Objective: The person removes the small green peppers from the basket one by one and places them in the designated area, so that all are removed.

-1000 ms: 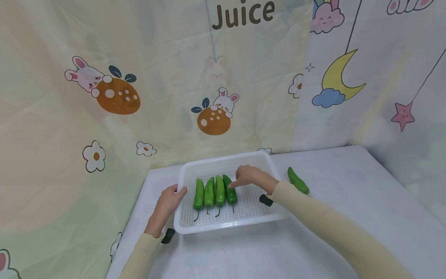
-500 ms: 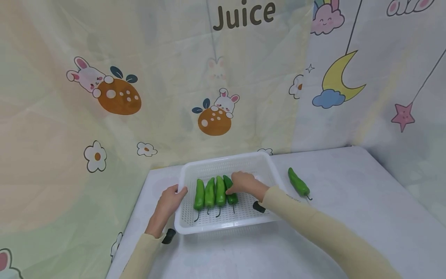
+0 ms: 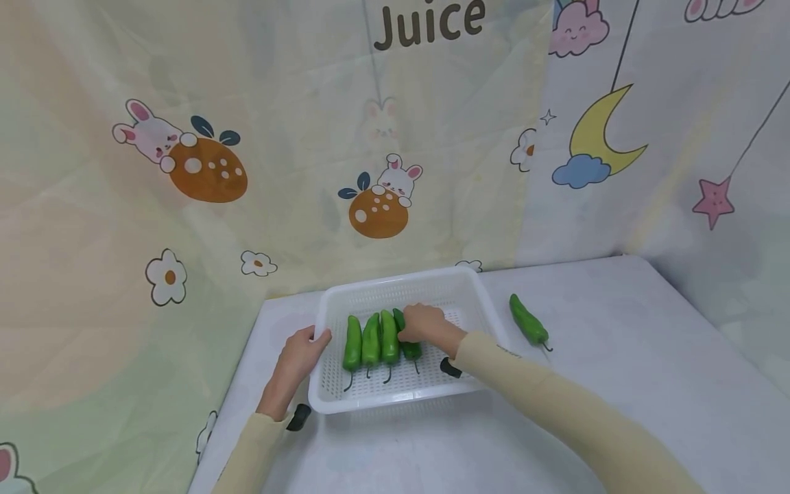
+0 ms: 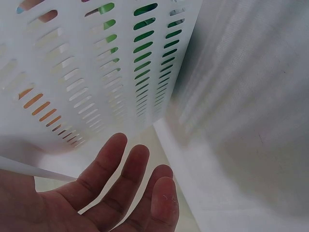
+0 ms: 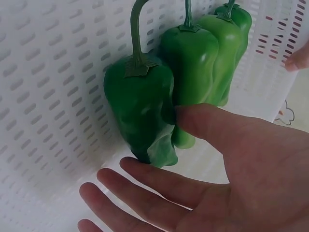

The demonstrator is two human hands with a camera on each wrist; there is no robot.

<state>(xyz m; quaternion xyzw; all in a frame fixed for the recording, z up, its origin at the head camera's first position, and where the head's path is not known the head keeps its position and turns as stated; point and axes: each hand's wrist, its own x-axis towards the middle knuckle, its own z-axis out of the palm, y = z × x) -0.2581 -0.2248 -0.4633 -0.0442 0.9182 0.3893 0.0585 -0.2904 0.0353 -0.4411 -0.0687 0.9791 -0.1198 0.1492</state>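
Note:
A white perforated plastic basket (image 3: 444, 394) holds several green peppers in a row, tips toward the back and stems toward the front. My left hand (image 3: 299, 358) grips its left rim, thumb over the edge and fingers outside; in the left wrist view those fingers (image 4: 135, 162) hang loosely bent below the basket wall. Over the rightmost, darker green pepper (image 5: 140, 96) is my right hand (image 3: 427, 325). Its thumb lies between that pepper and the lighter green pepper (image 5: 190, 58), while the index finger touches near the dark one's tip. From the head view, my hand hides its upper part.
Outside the basket, another green pepper (image 3: 528, 321) lies on the white-covered table (image 3: 617, 343) to the right. A printed cloth backdrop (image 3: 296, 171) rises behind the table's back edge. Inside the basket, bare floor shows right of the row.
My right hand has shifted down and left onto the rightmost pepper, whose stem end now tilts slightly right. My left hand has stayed on the basket rim.

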